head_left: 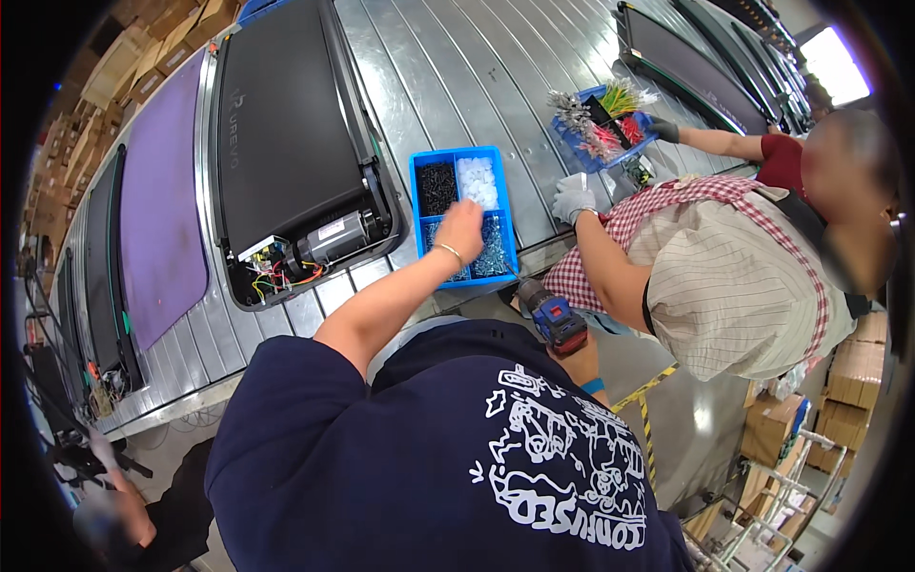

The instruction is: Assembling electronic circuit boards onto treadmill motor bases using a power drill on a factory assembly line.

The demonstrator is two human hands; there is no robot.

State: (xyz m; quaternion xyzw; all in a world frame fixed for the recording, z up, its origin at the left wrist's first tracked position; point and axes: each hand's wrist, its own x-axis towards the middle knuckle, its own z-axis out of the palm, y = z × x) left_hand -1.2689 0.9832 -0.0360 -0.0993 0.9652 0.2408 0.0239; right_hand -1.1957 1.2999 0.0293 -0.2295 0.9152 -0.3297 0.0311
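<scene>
My left hand is over the middle of a blue divided parts tray, its fingers curled together and slightly blurred. Whatever they pinch, if anything, is hidden. Black screws fill the tray's far left compartment and small white plastic pieces the far right one. Silvery screws lie in the near compartments, partly covered by my hand and wrist. Down at the right, my right hand is wrapped round the grip of a blue and black cordless drill, whose bit points toward the tray's near right corner.
Left of the tray lies a black treadmill base with its motor and wiring exposed. A purple panel is beyond it on the slatted metal conveyor. At right, a gloved co-worker handles a blue bin of wires.
</scene>
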